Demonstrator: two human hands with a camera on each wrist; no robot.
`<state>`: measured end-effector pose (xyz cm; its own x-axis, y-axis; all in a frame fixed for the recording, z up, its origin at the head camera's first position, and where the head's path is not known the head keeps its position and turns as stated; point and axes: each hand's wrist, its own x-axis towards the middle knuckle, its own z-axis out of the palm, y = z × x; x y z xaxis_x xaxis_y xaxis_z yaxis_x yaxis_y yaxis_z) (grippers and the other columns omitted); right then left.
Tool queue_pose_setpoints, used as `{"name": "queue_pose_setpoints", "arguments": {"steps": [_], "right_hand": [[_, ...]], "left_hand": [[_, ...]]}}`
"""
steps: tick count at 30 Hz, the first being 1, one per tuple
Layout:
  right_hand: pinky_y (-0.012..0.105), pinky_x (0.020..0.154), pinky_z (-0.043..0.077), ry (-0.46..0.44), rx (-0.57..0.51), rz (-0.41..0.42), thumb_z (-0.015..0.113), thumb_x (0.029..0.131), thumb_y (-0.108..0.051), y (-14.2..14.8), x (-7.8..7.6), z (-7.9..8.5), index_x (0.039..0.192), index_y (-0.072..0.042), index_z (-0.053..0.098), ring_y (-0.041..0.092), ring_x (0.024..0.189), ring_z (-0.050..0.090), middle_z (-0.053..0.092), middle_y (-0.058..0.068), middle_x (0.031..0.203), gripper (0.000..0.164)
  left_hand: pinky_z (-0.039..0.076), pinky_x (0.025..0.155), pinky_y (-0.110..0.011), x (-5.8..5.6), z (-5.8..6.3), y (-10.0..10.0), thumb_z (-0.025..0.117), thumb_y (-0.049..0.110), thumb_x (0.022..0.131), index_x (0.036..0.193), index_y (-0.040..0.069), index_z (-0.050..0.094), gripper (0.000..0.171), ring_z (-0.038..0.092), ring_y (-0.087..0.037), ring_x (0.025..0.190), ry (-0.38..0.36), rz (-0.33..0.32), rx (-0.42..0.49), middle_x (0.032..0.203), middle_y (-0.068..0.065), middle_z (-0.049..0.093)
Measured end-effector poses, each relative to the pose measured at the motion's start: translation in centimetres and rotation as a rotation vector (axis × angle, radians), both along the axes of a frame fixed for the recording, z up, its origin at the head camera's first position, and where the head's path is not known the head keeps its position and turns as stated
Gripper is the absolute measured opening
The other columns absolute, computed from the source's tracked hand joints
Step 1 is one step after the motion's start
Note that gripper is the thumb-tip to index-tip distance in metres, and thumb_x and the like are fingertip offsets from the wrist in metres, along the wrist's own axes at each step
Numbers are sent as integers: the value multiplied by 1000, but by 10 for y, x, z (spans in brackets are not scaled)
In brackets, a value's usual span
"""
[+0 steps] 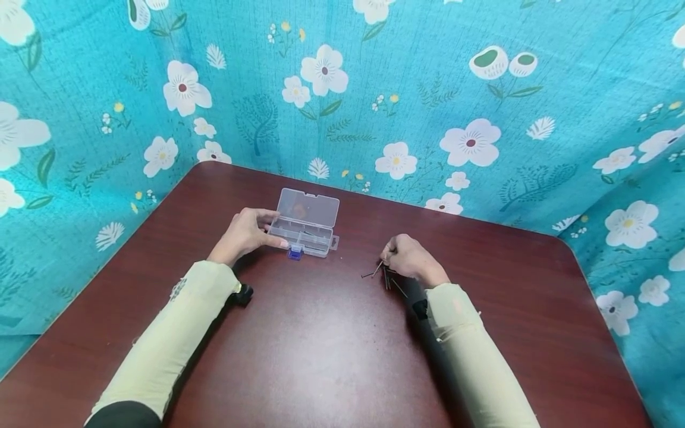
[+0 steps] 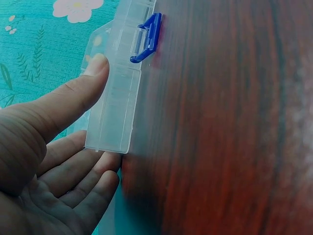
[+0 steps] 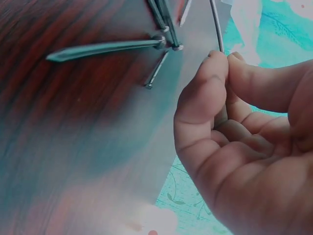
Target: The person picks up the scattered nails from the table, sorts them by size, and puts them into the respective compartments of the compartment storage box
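A clear plastic compartment box (image 1: pixel 316 239) stands on the table with its lid (image 1: pixel 307 207) raised and its blue latch (image 1: pixel 295 252) hanging at the front. My left hand (image 1: pixel 247 233) grips the box's left end, the thumb along the front edge and the index finger toward the back. Some thin metal pieces lie in its compartments. To the right, my right hand (image 1: pixel 409 257) pinches a nail (image 3: pixel 216 24) between thumb and index finger. Several loose nails (image 3: pixel 107 48) lie on the table just beneath that hand, heads close together.
The dark red wooden table (image 1: pixel 316 351) reaches to a blue flowered curtain (image 1: pixel 407 107) at the back and sides. A hanging tab (image 1: pixel 334 242) sticks out from the box's right end. Black wrist straps (image 1: pixel 420 308) show at the sleeves.
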<state>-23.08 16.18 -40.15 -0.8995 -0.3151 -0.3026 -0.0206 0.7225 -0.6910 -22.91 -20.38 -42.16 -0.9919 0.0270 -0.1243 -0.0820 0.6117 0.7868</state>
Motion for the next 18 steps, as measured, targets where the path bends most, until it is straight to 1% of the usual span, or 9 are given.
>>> {"name": "queue_pose_setpoints", "arguments": {"steps": [2,4,6,12,18], "right_hand": [[30,64,42,-18,-39,-16,46,96,7,0,0,1,81,1,56,22,80,51,54,11,91,19],[31,68,46,-24,-57,-29,47,97,7,1,1,1,90,2,58,24,83,55,57,13,95,14],[33,70,47,-29,-60,-40,47,97,7,1,2,1,95,3,59,26,85,58,59,14,98,12],[36,70,50,-58,-89,-41,50,99,6,1,3,2,97,2,57,27,82,57,60,15,93,8],[37,70,52,-35,-122,-55,51,100,4,-8,-3,5,97,3,59,26,78,57,62,15,89,9]], "left_hand": [[51,95,-46,0,0,0,96,25,69,142,6,58,84,55,-32,114,-6,3,-2,136,-16,60],[51,95,-46,1,0,0,96,25,69,142,6,57,84,55,-32,114,-8,0,0,136,-16,59],[51,95,-46,1,-1,0,96,25,69,142,6,57,84,55,-33,113,-7,0,5,135,-16,60],[52,93,-45,3,-2,1,96,25,68,141,5,58,84,56,-33,112,-11,2,5,134,-16,61],[54,89,-44,1,3,3,96,24,69,141,6,58,83,57,-33,109,-8,4,-11,132,-16,62]]}}
